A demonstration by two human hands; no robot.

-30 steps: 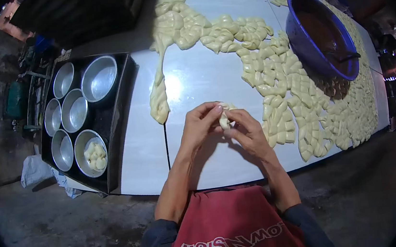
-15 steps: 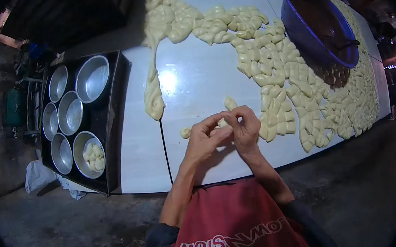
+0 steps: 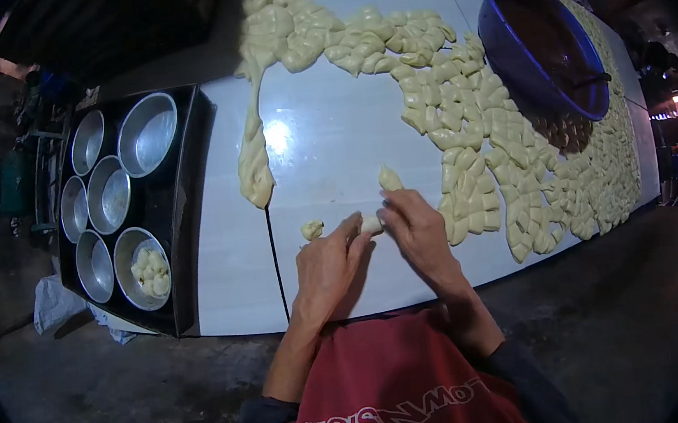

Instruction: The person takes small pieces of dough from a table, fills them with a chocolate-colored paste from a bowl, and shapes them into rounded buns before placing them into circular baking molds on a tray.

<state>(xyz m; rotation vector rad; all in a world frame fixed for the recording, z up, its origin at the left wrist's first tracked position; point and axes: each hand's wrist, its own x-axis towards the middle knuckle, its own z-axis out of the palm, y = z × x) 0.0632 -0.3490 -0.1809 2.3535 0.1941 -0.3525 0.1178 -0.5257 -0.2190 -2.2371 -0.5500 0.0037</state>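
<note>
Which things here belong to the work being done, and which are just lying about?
Part of the work:
dough piece between left hand and right hand
cut dough
round tins
probably the blue basin

Seemingly just lying about:
crumpled pale bag
green object, too dim to identify

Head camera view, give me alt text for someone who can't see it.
A left hand and right hand meet over a white table, a dough piece between them. Cut dough spreads to the right, beside a purple basin. At left, a black tray holds six tins, one containing dough lumps.
</note>
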